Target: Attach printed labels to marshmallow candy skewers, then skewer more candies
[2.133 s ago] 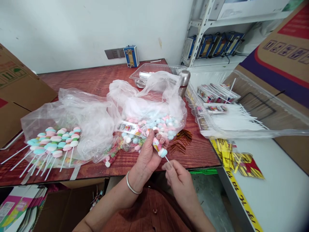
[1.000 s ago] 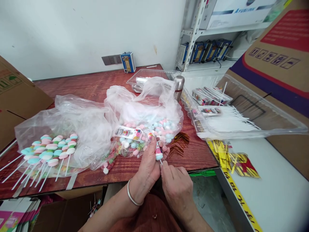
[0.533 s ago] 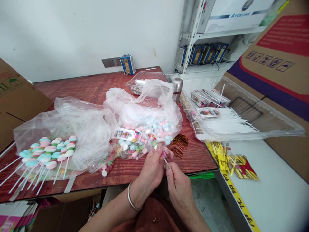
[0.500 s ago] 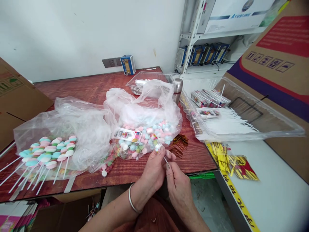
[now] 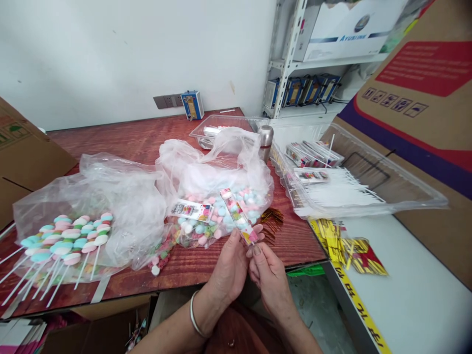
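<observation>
Head view. Printed candy sleeve (image 5: 236, 214) held slantwise above the near edge of the wood-look table (image 5: 121, 130), green and white showing through its film. Left hand (image 5: 230, 268): thumb and fingers closed on the sleeve's lower end. Right hand (image 5: 271, 280): fingers narrowed at that same tip, seemingly pinching it; grip partly hidden. Middle clear bag (image 5: 217, 169): loose pastel candies (image 5: 252, 201), a printed card (image 5: 191, 210) on top. Left clear bag (image 5: 129, 189): candy skewers (image 5: 70, 238) lying over it. Large clear tray (image 5: 409, 202): white sticks (image 5: 342, 189), printed packets (image 5: 311, 155).
</observation>
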### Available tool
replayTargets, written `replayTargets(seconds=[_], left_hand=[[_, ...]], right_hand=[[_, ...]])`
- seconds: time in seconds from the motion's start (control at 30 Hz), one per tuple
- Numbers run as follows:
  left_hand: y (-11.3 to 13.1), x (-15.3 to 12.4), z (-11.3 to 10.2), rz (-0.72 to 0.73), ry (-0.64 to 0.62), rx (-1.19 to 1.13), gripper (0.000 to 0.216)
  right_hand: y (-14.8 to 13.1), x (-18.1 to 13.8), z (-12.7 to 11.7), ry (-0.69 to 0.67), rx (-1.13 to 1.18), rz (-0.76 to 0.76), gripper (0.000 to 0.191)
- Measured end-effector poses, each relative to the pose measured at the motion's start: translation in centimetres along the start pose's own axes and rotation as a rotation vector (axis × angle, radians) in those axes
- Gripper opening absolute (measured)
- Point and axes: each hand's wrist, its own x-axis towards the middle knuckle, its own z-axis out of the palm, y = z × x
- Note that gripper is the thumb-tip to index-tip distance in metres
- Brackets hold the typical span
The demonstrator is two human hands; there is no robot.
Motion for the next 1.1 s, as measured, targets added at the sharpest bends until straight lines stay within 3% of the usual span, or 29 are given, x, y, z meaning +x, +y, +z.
replayTargets(seconds=[0.13, 0.27, 0.47, 0.53, 0.63, 0.77, 0.87, 0.93, 1.0, 1.1], left_hand=[[0.2, 0.2, 0.2, 0.051, 0.1, 0.008, 0.027], [-0.7, 0.2, 0.1, 0.118, 0.176, 0.069, 0.025], [-0.9, 0.4, -0.7, 0.113, 0.151, 0.102, 0.023], [-1.0, 0.3, -0.8, 0.112, 0.122, 0.188, 0.021], [-0.7, 0.0, -1.0, 0.048, 0.05, 0.243, 0.025], [0.8, -0.3, -1.8, -0.098, -0.114, 0.191, 0.03], [1.9, -0.3, -2.3, -0.139, -0.221, 0.215, 0.029], [2.2, -0.4, -2.6, -0.143, -0.209, 0.235, 0.027], [2.2, -0.7, -2.8, -0.145, -0.157, 0.256, 0.027], [2.7, -0.9, -3.5, -0.033, -0.043, 0.331, 0.027]], right_hand=[[0.1, -0.2, 0.3, -0.039, 0.05, 0.068, 0.04], [-0.2, -0.3, 0.5, -0.011, 0.043, 0.105, 0.041], [-1.7, -0.2, 0.9, 0.116, -0.408, -0.177, 0.032], [-1.4, 0.1, 1.2, 0.157, -0.299, -0.151, 0.03], [-0.9, 0.6, 1.4, 0.146, 0.112, 0.03, 0.033], [-1.3, 0.2, 0.4, -0.112, 0.535, 0.316, 0.041], [-1.7, -0.5, -0.1, -0.325, 0.598, 0.483, 0.042], [-1.6, -0.9, 0.1, -0.34, 0.56, 0.514, 0.041], [-1.3, -1.2, 0.7, -0.222, 0.413, 0.416, 0.037], [-0.7, -1.6, 0.5, -0.022, -0.129, 0.054, 0.029]])
